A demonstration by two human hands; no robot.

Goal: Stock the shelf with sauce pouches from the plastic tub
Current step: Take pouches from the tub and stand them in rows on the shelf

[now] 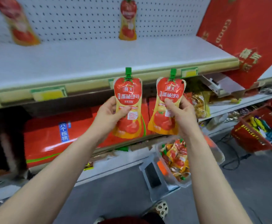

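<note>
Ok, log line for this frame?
left hand: holds left pouch; right hand: holds right pouch; shelf: two stocked pouches; tub: more pouches

One wide-angle camera on the person's head gives the only view, looking forward and down along both arms. It faces the white shelf (83,62) from close by. The left hand (109,113) with the left pouch (128,94) and the right hand (182,113) with the right pouch (170,88) sit mid-frame at arm's length; the plastic tub (183,183) and floor (253,191) lie low right.
</note>
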